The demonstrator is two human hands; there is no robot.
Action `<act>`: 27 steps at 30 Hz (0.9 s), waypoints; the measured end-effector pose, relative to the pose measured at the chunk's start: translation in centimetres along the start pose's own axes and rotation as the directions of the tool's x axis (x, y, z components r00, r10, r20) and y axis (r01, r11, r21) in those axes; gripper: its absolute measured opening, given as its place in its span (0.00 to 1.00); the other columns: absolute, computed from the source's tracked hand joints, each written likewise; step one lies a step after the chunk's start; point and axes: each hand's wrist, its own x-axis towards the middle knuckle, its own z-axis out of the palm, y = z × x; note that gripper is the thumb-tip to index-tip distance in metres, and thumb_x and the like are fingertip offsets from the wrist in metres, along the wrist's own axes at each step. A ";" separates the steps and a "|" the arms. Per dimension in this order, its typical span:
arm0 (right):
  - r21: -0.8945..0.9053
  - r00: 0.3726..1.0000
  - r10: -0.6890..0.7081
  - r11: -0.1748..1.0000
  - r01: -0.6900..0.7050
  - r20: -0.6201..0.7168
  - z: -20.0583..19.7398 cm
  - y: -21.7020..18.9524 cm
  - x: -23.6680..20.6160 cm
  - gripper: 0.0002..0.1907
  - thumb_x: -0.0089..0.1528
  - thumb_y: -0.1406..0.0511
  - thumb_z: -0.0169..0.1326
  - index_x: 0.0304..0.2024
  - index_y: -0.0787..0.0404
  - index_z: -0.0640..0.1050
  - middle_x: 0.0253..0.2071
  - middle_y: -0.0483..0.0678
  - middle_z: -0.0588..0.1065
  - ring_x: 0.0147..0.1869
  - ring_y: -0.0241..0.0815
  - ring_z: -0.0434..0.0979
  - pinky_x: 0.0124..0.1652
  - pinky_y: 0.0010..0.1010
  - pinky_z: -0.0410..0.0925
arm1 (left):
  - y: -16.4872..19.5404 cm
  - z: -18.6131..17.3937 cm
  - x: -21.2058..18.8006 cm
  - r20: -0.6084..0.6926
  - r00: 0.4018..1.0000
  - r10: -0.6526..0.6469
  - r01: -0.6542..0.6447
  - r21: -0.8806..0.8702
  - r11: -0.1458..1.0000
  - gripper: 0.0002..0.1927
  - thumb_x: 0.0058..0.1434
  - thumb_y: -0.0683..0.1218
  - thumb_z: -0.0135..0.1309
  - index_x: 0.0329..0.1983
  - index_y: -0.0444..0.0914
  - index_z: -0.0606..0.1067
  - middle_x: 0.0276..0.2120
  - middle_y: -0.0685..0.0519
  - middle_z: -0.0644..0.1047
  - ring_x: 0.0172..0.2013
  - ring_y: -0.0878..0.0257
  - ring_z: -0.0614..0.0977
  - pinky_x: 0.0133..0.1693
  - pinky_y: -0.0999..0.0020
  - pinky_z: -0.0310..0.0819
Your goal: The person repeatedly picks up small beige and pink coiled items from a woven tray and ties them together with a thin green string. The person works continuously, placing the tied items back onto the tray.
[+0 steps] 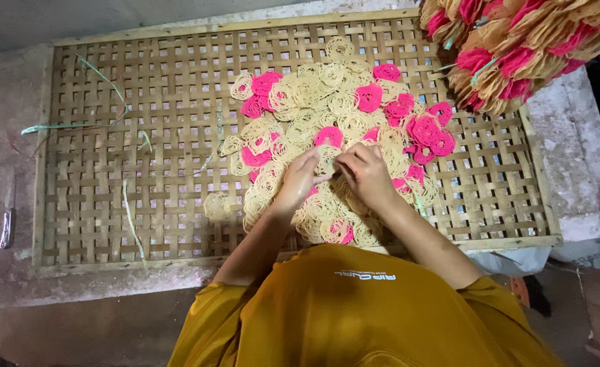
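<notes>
A heap of round lacy noodle-like crackers (334, 109), pale yellow and bright pink, lies on a woven bamboo tray (143, 183). My left hand (298, 178) and my right hand (362, 171) meet over the near middle of the heap. Both pinch the same pale yellow cracker (327, 160) between fingertips. A pink cracker (329, 136) lies just beyond my fingers. My forearms reach out from yellow-orange sleeves at the bottom.
A bundle of stacked yellow and pink crackers (517, 47) tied with green strips hangs at the top right. Loose green strips (62, 126) lie on the tray's left half. A knife (5, 228) rests on the concrete at the far left.
</notes>
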 end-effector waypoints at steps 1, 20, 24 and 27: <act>-0.003 1.000 -0.007 1.000 0.007 0.002 -0.1 0.0 0.1 0.05 0.62 0.66 0.65 0.40 0.58 0.82 0.36 0.44 0.76 0.39 0.41 0.74 0.46 0.36 0.63 | 0.0 0.1 0.0 0.034 0.999 0.041 -0.040 -0.029 0.999 0.25 0.74 0.45 0.31 0.72 0.37 0.62 0.70 0.42 0.62 0.60 0.50 0.77 0.59 0.58 0.76; 0.066 0.998 0.039 0.997 -0.042 0.047 -1.0 1.3 0.2 0.17 0.60 0.69 0.63 0.53 0.58 0.81 0.38 0.49 0.77 0.42 0.49 0.76 0.47 0.39 0.68 | 1.5 1.5 -1.4 -0.026 0.886 0.464 -0.402 0.458 0.793 0.12 0.68 0.36 0.51 0.51 0.37 0.80 0.38 0.51 0.85 0.35 0.69 0.85 0.38 0.74 0.80; 0.130 0.986 0.150 0.979 -0.158 0.071 -1.4 2.3 0.7 0.12 0.64 0.66 0.64 0.50 0.52 0.81 0.42 0.41 0.79 0.45 0.41 0.78 0.50 0.35 0.69 | 5.5 2.9 -3.2 -0.057 0.850 0.524 -0.374 0.636 0.675 0.08 0.66 0.41 0.56 0.46 0.41 0.83 0.35 0.52 0.84 0.27 0.67 0.84 0.32 0.73 0.77; -0.081 0.992 0.113 0.991 -0.108 0.060 -3.1 3.4 0.4 0.12 0.62 0.69 0.64 0.47 0.50 0.80 0.45 0.39 0.80 0.52 0.41 0.80 0.59 0.40 0.65 | 8.4 3.4 -3.8 -0.020 0.771 0.637 -0.458 0.677 0.576 0.08 0.65 0.40 0.56 0.45 0.42 0.83 0.40 0.53 0.84 0.28 0.66 0.85 0.31 0.72 0.78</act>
